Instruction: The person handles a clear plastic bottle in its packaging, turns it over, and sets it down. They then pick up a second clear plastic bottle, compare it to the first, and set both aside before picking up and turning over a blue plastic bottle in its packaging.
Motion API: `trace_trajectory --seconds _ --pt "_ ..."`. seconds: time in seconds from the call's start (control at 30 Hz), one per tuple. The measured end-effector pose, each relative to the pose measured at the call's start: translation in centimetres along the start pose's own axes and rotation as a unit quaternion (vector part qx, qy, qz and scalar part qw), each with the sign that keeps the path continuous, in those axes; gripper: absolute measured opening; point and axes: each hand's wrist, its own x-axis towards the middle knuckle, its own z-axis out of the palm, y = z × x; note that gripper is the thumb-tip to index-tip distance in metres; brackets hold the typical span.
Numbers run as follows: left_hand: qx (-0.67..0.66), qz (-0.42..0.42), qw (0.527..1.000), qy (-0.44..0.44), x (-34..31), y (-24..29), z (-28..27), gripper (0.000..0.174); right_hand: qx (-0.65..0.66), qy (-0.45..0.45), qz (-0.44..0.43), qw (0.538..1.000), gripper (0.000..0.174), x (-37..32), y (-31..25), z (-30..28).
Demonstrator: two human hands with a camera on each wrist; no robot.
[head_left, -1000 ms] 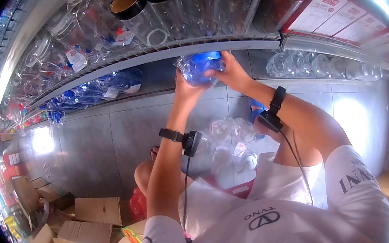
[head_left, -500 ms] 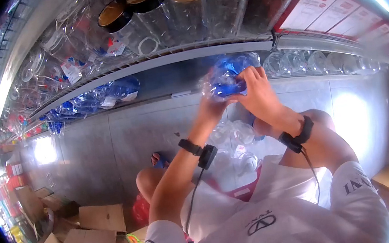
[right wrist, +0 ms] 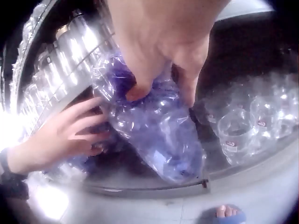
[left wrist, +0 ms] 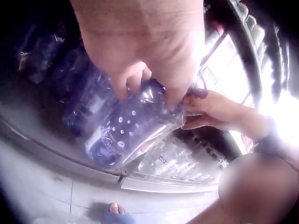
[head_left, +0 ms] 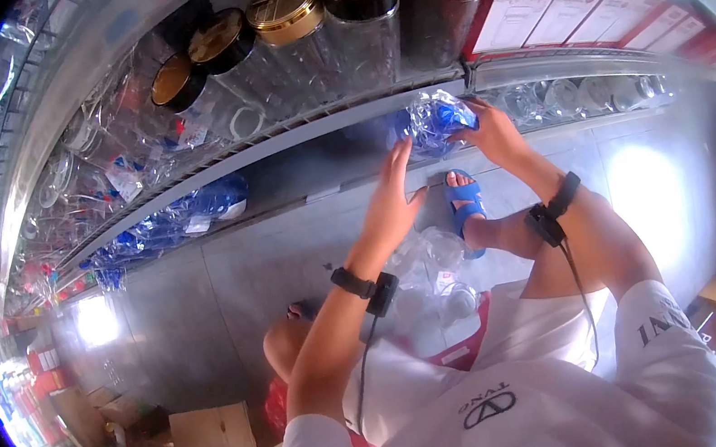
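A blue plastic bottle in clear wrap (head_left: 440,123) is at the lower shelf's front in the head view. My right hand (head_left: 492,133) grips its near end. In the right wrist view, the thumb and fingers of my right hand (right wrist: 161,51) pinch the crinkled wrap around the blue bottle (right wrist: 161,135). My left hand (head_left: 391,200) is at the bottle's left side, thumb spread away. The left hand (right wrist: 70,135) has its fingers apart beside the wrap. The left wrist view shows white dots on the bottle (left wrist: 119,135) beneath the left hand (left wrist: 145,51).
Wrapped blue bottles (head_left: 191,210) lie along the lower shelf at left; clear containers (head_left: 569,98) stand at right. Gold-lidded jars (head_left: 285,32) and red-white boxes (head_left: 546,0) fill the shelf above. Clear containers (head_left: 430,277) sit between the legs, cardboard boxes (head_left: 209,432) at lower left.
The blue bottle has moved right along the shelf, with the right hand on it. The left hand has loosened from it and spread its thumb. The head view has shifted right.
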Motion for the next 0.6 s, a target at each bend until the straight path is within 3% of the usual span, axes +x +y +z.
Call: trace_trajectory --seconds 0.17,0.27,0.37,0.47,0.6 --pt "0.005 -0.020 1.000 -0.013 -0.5 0.3 -0.3 0.078 0.047 -0.017 0.026 0.998 0.049 0.2 2.3 0.4" --pt "0.017 -0.025 0.999 -0.015 -1.0 0.3 -0.7 0.077 0.005 -0.033 0.141 0.990 0.042 -1.1 0.3 0.5" --pt "0.019 -0.015 1.000 -0.007 -1.3 0.4 -1.3 0.077 0.117 -0.010 0.198 0.973 0.029 -3.2 2.4 2.6" --pt "0.043 -0.003 0.999 0.003 -2.0 0.4 -2.1 0.076 0.415 0.077 0.254 0.870 0.015 -5.2 3.8 4.7" --pt "0.073 0.028 0.997 0.021 -3.1 0.1 -3.3 0.072 0.471 0.071 0.268 0.837 0.020 -6.0 5.2 4.7"
